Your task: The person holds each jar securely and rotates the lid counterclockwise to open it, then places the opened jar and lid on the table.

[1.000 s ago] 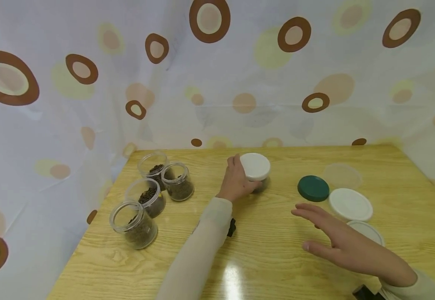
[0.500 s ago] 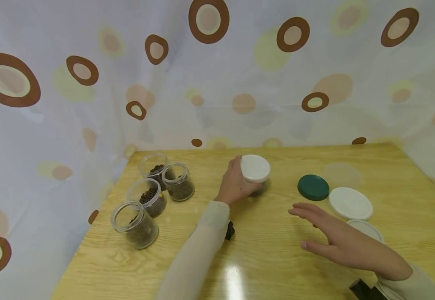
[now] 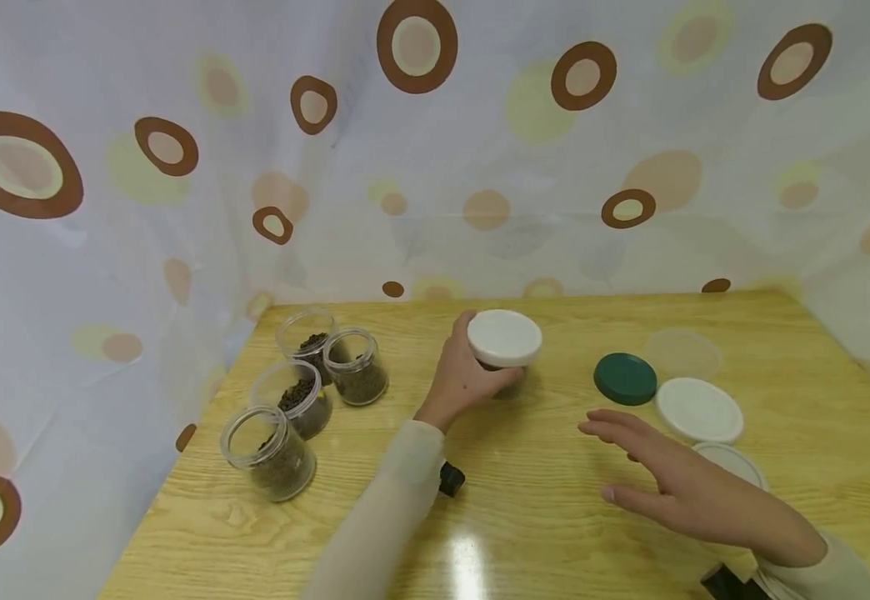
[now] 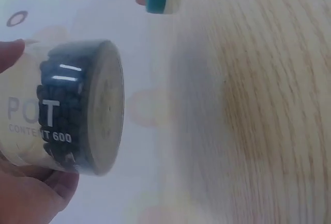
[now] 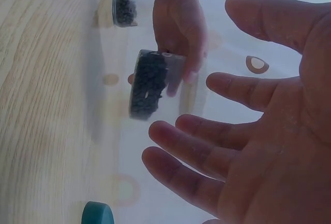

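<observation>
My left hand (image 3: 465, 379) grips a clear jar (image 4: 67, 105) with a white lid (image 3: 505, 337) on top. Dark pellets fill the lower part of the jar, and "POT CONTENT 600" is printed on its side. In the left wrist view a gap shows between the jar's base and the wooden table (image 4: 269, 105). My right hand (image 3: 690, 483) is held over the table at the right, fingers spread and holding nothing. In the right wrist view its palm and fingers show, with the gripped jar beyond them.
Several lidless jars of dark pellets, among them a front jar (image 3: 273, 454), stand at the left. On the right lie a green lid (image 3: 626, 379), a white lid (image 3: 700, 410), a translucent lid (image 3: 682, 353) and another lid (image 3: 731, 462) partly behind my right hand. Patterned cloth (image 3: 435, 208) hangs behind.
My left hand has raised the lidded jar off the table and drawn it slightly nearer. My right hand has hardly moved.
</observation>
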`<state>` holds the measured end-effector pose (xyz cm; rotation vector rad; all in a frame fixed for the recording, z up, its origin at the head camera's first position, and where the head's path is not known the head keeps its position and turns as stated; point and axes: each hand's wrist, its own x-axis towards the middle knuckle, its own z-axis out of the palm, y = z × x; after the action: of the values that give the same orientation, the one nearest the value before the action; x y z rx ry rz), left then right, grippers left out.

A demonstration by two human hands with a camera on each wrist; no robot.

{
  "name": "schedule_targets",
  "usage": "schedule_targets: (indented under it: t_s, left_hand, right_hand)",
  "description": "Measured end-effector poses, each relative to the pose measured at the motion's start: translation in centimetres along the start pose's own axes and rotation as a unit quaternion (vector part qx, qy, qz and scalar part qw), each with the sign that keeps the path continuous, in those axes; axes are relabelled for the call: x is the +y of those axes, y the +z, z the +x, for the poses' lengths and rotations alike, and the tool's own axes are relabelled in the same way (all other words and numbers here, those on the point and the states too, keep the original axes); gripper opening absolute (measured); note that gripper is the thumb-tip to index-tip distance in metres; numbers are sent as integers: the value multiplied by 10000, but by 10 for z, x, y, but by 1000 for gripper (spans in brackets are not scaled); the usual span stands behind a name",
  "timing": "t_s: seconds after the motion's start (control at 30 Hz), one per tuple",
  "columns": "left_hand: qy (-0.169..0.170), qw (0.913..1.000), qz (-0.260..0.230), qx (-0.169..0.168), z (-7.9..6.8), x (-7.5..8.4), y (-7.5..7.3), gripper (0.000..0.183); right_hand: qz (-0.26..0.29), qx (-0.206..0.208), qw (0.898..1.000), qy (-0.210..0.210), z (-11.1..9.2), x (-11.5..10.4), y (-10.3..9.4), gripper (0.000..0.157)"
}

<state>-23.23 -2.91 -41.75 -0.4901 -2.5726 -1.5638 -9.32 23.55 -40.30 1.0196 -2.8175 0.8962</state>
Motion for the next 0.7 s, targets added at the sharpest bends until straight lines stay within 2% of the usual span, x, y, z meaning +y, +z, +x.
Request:
schedule_targets:
  t_s: [0.1,0.2,0.27,0.4,0.7]
  left_hand:
    - [106,9999,-19,45,-11,5,-6,99]
    - [445,9989,-108,131,-24,11,-11,101]
    - [647,9975,-240,125,-32,15,-15,106]
    - [792,9960,-374,155,-46,23,-21,113]
    - [1069,9895,-971,115,-63,28,-30,95]
  right_hand:
    - [109,-90,9999,-31,1,-1,1,62]
    - [101,-30,9999,-60,3,-4,1,62]
    - [22,166,9998,-116,4,-7,-1,63]
    - [-56,540,9982,-260,9,-13,-6,63]
    - [175,709,9969,-289,19,-25,-8,59]
